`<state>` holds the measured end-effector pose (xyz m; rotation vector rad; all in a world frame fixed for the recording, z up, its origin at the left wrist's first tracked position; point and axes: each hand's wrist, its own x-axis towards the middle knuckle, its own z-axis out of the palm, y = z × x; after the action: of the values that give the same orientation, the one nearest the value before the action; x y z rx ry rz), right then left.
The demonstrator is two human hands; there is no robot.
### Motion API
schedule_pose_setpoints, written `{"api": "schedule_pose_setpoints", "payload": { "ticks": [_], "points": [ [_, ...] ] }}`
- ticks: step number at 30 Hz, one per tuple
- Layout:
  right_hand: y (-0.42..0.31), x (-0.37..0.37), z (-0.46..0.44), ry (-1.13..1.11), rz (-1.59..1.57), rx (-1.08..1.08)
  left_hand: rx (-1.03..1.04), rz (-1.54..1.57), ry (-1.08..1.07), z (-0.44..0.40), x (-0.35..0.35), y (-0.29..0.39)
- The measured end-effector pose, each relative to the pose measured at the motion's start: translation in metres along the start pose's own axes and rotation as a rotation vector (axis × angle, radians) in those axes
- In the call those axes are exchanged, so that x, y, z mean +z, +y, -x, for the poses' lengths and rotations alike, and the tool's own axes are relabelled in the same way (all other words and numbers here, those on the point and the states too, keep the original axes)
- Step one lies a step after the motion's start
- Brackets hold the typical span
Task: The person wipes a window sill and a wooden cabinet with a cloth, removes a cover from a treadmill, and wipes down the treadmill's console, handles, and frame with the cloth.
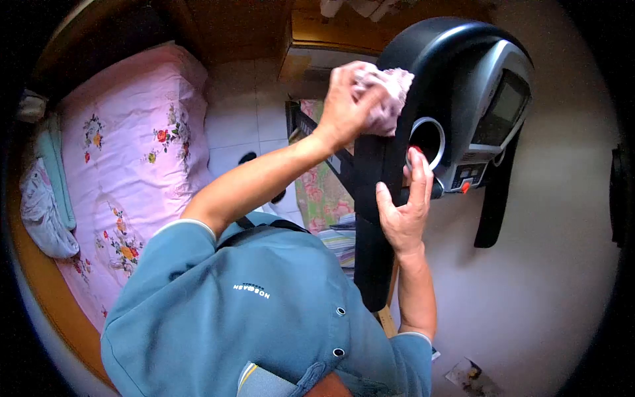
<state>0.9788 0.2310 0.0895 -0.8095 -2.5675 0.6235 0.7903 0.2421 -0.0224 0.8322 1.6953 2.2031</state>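
Observation:
My left hand (344,109) is closed around a crumpled pale pink cloth (390,99). The cloth presses against the black upper edge of a treadmill console (456,73), where the handrail joins it. Lower down, my right hand (405,215) lies against the black handrail (372,251). Its thumb is apart from its fingers, which stretch up to the silver-ringed cup holder (426,142). A small red spot shows by the fingertips; I cannot make out what it is. The grey console face with its dark screen (503,109) is to the right of both hands.
A bed with a pink flowered sheet (145,165) fills the left side, with folded fabric (53,178) at its edge. White floor tiles (231,126) lie between bed and treadmill. A second handrail (496,205) hangs right, before a pale wall (562,264). Wooden furniture (331,36) stands behind.

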Motion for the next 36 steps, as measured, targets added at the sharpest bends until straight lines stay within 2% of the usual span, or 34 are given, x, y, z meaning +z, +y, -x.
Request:
{"api": "schedule_pose_setpoints", "payload": {
  "ticks": [2,4,5,8,9,10,12,14,17,19,20,24,27,30,31,34,36],
  "points": [
    [0.006,0.005,0.005,-0.030,0.043,0.078,0.324,-0.083,-0.148,0.010,0.005,0.008],
    [0.009,0.014,0.008,0.027,0.036,0.062,0.364,-0.128,-0.155,0.015,0.008,0.022],
    [0.008,0.018,0.008,0.031,0.067,0.056,0.254,-0.089,-0.170,0.007,0.004,0.024],
    [0.004,0.024,-0.002,0.032,0.123,0.100,0.043,-0.135,-0.046,-0.040,0.012,-0.036],
    [0.005,0.023,-0.007,0.046,0.149,0.131,-0.097,-0.181,-0.102,-0.057,0.007,-0.039],
    [0.007,0.024,-0.015,0.063,0.174,0.154,-0.137,-0.149,-0.173,-0.061,0.004,-0.038],
    [0.007,0.032,-0.039,0.176,0.112,0.244,-0.213,0.021,-0.171,-0.043,0.003,-0.036],
    [0.008,0.036,-0.062,0.258,-0.062,0.376,-0.272,-0.001,-0.248,-0.013,-0.010,-0.029],
    [0.017,0.046,-0.079,0.288,-0.168,0.439,-0.363,0.030,-0.376,0.004,-0.021,-0.032],
    [0.015,0.050,-0.081,0.309,-0.229,0.477,-0.331,0.049,-0.417,-0.022,-0.021,-0.026],
    [0.013,0.052,-0.081,0.311,-0.223,0.488,-0.234,0.029,-0.378,-0.040,-0.016,-0.026],
    [0.007,0.053,-0.078,0.336,-0.193,0.572,-0.337,0.243,-0.360,-0.086,0.010,-0.041],
    [0.007,0.054,-0.080,0.344,-0.189,0.531,-0.687,0.517,-0.505,-0.066,0.001,-0.045],
    [0.011,0.057,-0.074,0.367,-0.129,0.548,-0.727,0.639,-0.531,-0.064,-0.002,-0.049],
    [0.012,0.058,-0.073,0.377,-0.117,0.555,-0.677,0.548,-0.575,-0.083,0.002,-0.047],
    [0.011,0.058,-0.072,0.386,-0.046,0.554,-0.465,0.539,-0.639,-0.159,0.035,-0.041],
    [0.010,0.057,-0.073,0.380,0.000,0.542,-0.448,0.537,-0.683,-0.197,0.058,-0.031]
  ]
}}
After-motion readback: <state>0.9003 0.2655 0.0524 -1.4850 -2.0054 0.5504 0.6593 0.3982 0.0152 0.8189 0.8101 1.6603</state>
